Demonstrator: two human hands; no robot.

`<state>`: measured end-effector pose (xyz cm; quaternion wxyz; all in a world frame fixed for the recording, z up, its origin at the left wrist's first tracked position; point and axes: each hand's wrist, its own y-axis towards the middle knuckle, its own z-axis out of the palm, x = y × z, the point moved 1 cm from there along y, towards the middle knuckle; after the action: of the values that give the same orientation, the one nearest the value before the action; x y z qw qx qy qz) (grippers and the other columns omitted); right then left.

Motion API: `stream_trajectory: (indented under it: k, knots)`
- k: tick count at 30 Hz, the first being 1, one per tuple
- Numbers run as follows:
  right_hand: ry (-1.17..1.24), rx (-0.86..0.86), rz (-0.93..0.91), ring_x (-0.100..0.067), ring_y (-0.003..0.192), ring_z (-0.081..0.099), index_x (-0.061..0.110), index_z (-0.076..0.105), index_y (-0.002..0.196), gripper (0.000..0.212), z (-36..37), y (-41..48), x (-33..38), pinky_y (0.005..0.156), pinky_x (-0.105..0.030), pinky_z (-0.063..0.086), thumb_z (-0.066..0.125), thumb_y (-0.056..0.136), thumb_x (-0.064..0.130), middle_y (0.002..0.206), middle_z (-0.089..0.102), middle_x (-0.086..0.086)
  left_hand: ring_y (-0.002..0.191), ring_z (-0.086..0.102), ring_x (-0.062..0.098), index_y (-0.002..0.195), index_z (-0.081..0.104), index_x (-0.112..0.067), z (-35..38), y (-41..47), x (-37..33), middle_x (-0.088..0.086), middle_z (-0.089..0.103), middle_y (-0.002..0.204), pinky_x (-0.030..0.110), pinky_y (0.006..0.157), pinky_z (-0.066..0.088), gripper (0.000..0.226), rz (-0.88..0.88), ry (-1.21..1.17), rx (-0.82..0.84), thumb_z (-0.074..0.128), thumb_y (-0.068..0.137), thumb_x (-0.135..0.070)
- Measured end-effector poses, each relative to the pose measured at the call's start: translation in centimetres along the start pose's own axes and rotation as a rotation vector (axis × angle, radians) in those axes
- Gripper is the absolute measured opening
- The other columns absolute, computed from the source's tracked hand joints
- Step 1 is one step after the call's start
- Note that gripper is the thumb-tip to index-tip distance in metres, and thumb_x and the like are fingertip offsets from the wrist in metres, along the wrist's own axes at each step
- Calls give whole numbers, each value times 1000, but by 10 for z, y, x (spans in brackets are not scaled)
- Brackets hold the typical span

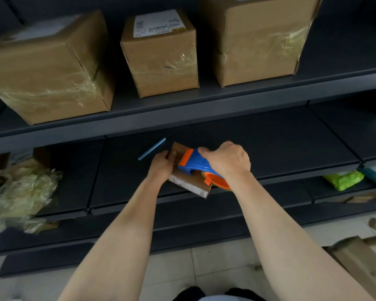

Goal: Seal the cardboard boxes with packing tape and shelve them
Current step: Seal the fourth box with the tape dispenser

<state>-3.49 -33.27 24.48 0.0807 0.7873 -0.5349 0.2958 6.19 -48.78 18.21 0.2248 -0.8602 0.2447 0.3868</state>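
Note:
A small flat cardboard box [190, 185] lies on the dark lower shelf [280, 148], its near corner jutting over the shelf's front edge. My left hand [162, 165] grips the box's left side. My right hand [226, 159] holds a blue and orange tape dispenser [193, 162] and presses it down on the box top. Three taped cardboard boxes stand on the upper shelf: a large one [50, 68] at left, a smaller labelled one [161, 53] in the middle, a tall one [261, 38] at right.
A light blue stick [151, 149] lies on the lower shelf just left of the box. Crumpled clear plastic wrap [22, 192] fills the shelf's left end. A green packet [343, 180] lies on the right. Wooden furniture [360, 259] stands on the tiled floor at bottom right.

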Motion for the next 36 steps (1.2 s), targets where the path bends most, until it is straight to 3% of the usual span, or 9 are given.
stream_trajectory:
  k: [4,8,12,16,18,22,27,32,36]
  knots:
    - [-47,29,-11,-18,55,42,15,47,84,54,4,10,14,48,-27,33,55,79,68,65,43,-1,90,61,27,93,62,-13,5,8,17,4,62,85,30,64,41,29,-83,-56,-29,46,98,-37]
    - [-34,81,6,-18,56,41,15,47,88,57,2,18,14,47,-26,30,55,78,70,67,43,-1,90,60,25,99,64,-11,4,21,16,10,65,96,33,76,43,34,-84,30,-7,45,98,-39]
    - [-53,112,76,-30,86,60,16,49,86,60,-17,25,-24,65,-30,40,59,72,74,80,50,-4,85,56,21,89,58,-16,12,25,13,3,58,88,32,73,39,33,-68,135,-24,41,99,-42]
    - [-20,157,157,-32,91,61,14,50,83,64,-40,29,-77,68,-30,40,64,67,74,87,55,-8,76,55,18,80,54,-17,14,24,13,0,56,77,32,68,39,36,-86,142,-41,40,99,-45]
    - [-14,176,190,-27,82,62,9,54,88,70,-45,27,-103,60,-29,39,65,66,75,89,59,-7,75,55,17,81,55,-17,14,24,11,0,55,77,31,66,38,36,-112,150,-43,40,98,-46]
    - [-25,171,264,-18,55,55,10,55,70,72,-59,15,-152,47,-28,33,62,60,81,63,58,-2,76,58,20,78,55,-15,14,22,8,1,56,76,26,55,35,38,-126,143,-67,42,97,-46]
    - [-12,138,210,-23,59,57,14,50,58,66,-35,6,-160,50,-30,35,61,66,78,59,57,-5,104,58,30,114,54,-6,17,17,1,12,60,109,36,75,42,40,-128,181,-152,47,96,-42]
    - [-3,166,209,-34,97,62,5,64,95,72,12,8,-138,71,-31,42,55,75,73,101,65,-17,118,44,35,112,54,-7,21,3,-12,17,50,124,47,95,38,29,66,529,-322,50,96,-30]
    - [-2,97,222,-28,81,61,7,61,98,68,21,8,-121,61,-29,39,53,77,72,88,61,-8,116,46,31,114,60,-4,37,-10,-13,15,55,120,39,97,37,27,309,734,-303,39,99,-13]
